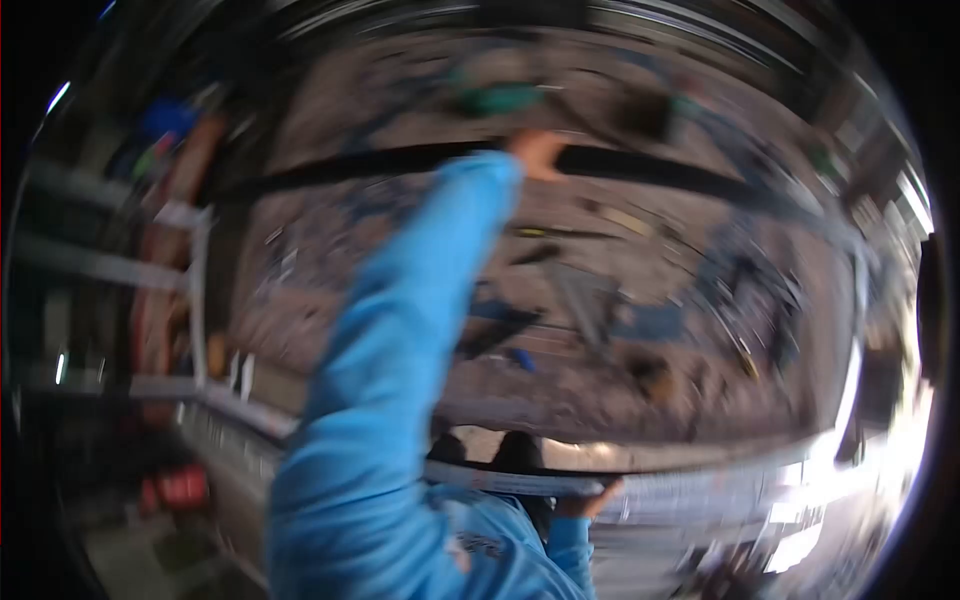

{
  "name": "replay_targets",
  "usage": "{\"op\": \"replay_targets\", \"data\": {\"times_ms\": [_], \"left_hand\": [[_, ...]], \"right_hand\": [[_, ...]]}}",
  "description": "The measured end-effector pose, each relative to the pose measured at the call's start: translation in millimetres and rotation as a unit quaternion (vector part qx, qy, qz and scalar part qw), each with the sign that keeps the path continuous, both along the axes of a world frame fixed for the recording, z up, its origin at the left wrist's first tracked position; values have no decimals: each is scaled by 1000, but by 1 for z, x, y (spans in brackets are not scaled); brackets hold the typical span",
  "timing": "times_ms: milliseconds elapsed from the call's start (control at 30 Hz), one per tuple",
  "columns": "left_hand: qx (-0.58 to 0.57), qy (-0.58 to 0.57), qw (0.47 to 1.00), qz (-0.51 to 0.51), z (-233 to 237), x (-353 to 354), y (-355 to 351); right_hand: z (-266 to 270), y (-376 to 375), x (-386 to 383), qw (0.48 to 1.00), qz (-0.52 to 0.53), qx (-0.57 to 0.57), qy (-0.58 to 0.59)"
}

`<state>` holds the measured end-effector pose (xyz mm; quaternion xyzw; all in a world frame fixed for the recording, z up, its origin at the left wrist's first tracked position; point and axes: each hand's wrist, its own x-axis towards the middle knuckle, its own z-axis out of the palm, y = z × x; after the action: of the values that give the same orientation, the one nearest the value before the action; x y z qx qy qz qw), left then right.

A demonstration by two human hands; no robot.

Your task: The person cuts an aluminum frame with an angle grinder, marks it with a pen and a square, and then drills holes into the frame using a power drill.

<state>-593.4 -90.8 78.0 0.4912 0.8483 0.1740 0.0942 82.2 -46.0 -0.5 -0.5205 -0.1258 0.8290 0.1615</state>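
The whole view is smeared by motion. My left arm, in a bright blue sleeve, reaches far up and forward. My left hand sits on a long black bar that runs across the far side of a cluttered workbench; blur hides its fingers. My right hand is low and close to my body, its fingers curled over a pale rail along the bench's near edge.
Dark tools and small parts lie scattered over the brown bench top. A green object sits beyond the black bar. White frame bars and a red item are at the left. Bright glare fills the right edge.
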Motion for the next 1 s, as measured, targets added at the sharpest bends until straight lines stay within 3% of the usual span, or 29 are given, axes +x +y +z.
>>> {"op": "replay_targets", "data": {"times_ms": [33, 67, 100, 167, 233, 300, 367, 433, 500, 567, 633, 700, 733, 767, 833, 900, 1000], "left_hand": [[77, 58, 995, -10, -27, -8, -3], [-2, 23, 998, 65, -37, -8, 7], [-97, 75, 978, 170, -34, 2, 16], [-87, 93, 972, 199, -48, 1, 12], [-61, 85, 973, 206, -75, -10, 17], [-25, 50, 977, 207, -104, -19, 18], [4, 119, 965, 232, -143, -33, 27], [130, 101, 951, 263, -89, 8, 25], [160, 56, 950, 262, -60, 47, 25], [160, -50, 964, 208, -33, 96, 1], [234, -16, 964, 128, -33, 148, -42], [202, -79, 970, 113, -12, 204, -95], [207, -89, 966, 129, -9, 228, -128], [128, -137, 969, 163, 6, 246, -158], [139, -151, 964, 169, -3, 275, -219], [122, -153, 965, 175, -18, 297, -267], [116, -172, 961, 183, -35, 312, -300]], "right_hand": [[-14, 7, 6, 999, 3, -7, 34], [-19, 3, 1, 1000, 9, 6, -18], [-16, 5, -9, 997, 3, 32, -69], [2, 2, -17, 993, 27, -103, -48], [-20, 1, -1, 992, 47, -91, 69], [-12, -5, -13, 991, 65, -92, 70], [9, -7, -35, 984, 91, -101, 112], [-4, -15, -47, 996, 50, -24, 64], [25, -32, -84, 997, 33, 77, -6], [39, -36, -106, 997, 61, 36, 34], [43, -31, -102, 996, 71, -38, 44], [3, -17, -87, 987, 94, -65, 110], [-28, -11, -80, 993, 85, -26, 81], [-46, -6, -73, 995, 79, 6, 54], [-33, -4, -83, 983, 153, 57, -80], [-14, -6, -84, 981, 169, 33, -89], [-16, -20, -84, 958, 241, 95, -124]]}}
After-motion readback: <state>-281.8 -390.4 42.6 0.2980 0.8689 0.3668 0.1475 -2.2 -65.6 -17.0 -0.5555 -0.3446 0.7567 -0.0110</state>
